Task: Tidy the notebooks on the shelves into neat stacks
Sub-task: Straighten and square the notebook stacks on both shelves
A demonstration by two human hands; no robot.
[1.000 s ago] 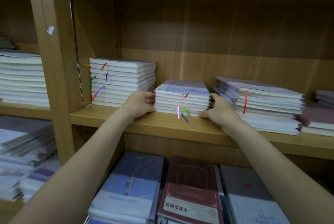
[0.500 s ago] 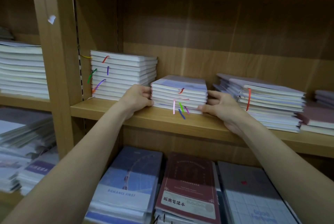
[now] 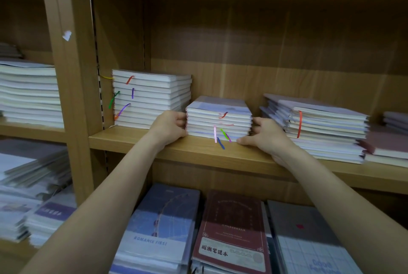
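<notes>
Both hands are clamped on the middle stack of notebooks (image 3: 218,119), which sits at the front edge of the wooden shelf (image 3: 136,141) — left hand (image 3: 169,126) curled round its left side, right hand (image 3: 266,134) curled round its right side, thumb flat on the shelf. A taller stack (image 3: 152,97) stands near the shelf's left end. On the shelf below, a blue notebook (image 3: 161,225) reads "ROMANCE FIRST" — the maroon notebook (image 3: 231,229) beside it has a Chinese label I can't read properly.

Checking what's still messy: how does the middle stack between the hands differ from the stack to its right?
The middle stack is squared, its edges flush; the right stack is splayed and wider. Both hands, left and right, hold the middle stack; nothing touches the right one. Both rest on the same shelf.
</notes>
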